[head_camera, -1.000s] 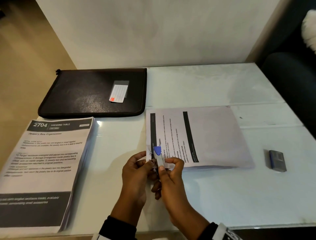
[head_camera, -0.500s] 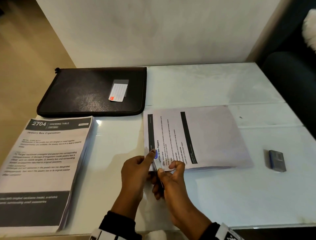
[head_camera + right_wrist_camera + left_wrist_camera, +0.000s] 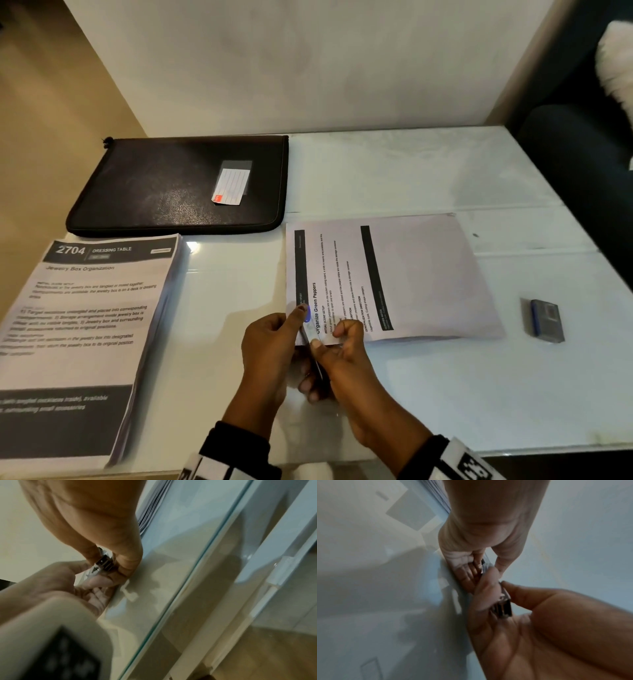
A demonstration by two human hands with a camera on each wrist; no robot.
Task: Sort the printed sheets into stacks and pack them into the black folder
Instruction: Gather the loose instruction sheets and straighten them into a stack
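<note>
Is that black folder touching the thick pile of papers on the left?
Apart. The head view shows a strip of white table between the black folder and the thick pile.

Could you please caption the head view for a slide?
Both hands staple the Green Peppers stack corner, beside the closed black folder.

Table (image 3: 445, 394): glass top, glossy, smooth; mirrors the hands and a light spot; green-tinted edge visible in the right wrist view. Black folder (image 3: 154, 192): leather-look grained cover, low sheen, stitched border; clear plastic pocket holding a paper label (image 3: 231, 186). Printed sheets, left stack (image 3: 78, 325) and right stack (image 3: 394, 274): matt paper. Stapler (image 3: 502, 605): shiny metal channel, blue plastic end. Small box (image 3: 544, 320): matt grey. Wall (image 3: 308, 61): matt, faintly mottled.
</note>
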